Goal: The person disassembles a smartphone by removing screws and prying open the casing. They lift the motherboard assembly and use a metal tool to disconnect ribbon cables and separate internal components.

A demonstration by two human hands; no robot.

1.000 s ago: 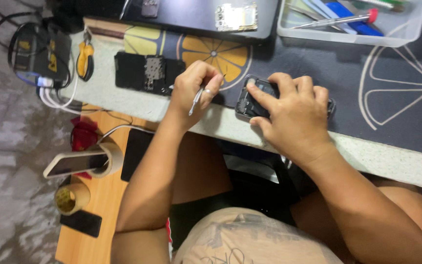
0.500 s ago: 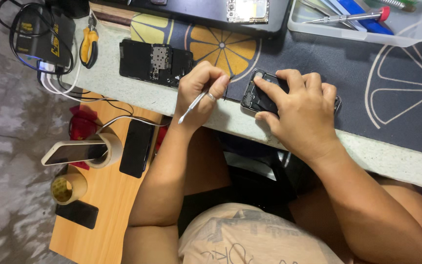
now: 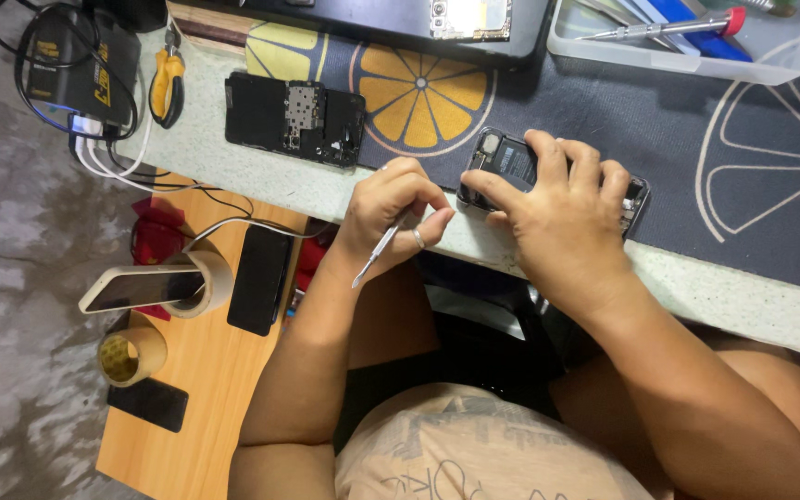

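your left hand (image 3: 391, 208) pinches a thin metal tool (image 3: 377, 252) in its grip; your right hand (image 3: 562, 218) clamps the opened phone (image 3: 511, 167) on the counter (image 3: 743, 292).

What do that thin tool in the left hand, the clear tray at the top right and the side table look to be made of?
The thin tool in the left hand looks like bare metal: silvery, slim, with a dull shine. The tray seems to be clear plastic, since its walls are see-through and slightly frosted. The side table looks like wood or a wood-look laminate: flat, matte, orange-brown; which of the two cannot be told.
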